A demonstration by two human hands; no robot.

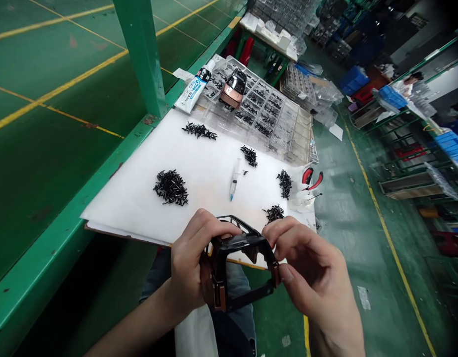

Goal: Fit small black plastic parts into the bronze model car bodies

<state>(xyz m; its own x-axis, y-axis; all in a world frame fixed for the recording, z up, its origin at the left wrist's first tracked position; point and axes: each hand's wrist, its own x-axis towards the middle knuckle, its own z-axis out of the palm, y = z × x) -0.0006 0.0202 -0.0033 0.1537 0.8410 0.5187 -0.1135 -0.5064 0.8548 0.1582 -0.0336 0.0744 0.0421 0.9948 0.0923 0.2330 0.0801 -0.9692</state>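
Left hand [191, 253] grips, right hand [318, 270] pinches a formed but apparently unfinished frame [245, 242]. Loose black pieces [171, 187] lie from ten to one o'clock, a fuller shell [232, 90] at twelve.

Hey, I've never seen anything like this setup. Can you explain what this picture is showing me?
There's no machine here: a camera on a person's head looks forward and down at their own bare hands. The left hand holds a black and copper-coloured frame; the right hand has its fingers at the frame's other side. On the white work surface lie piles of small black pieces and a syringe. Farther back are a clear compartment tray and a labelled tube.
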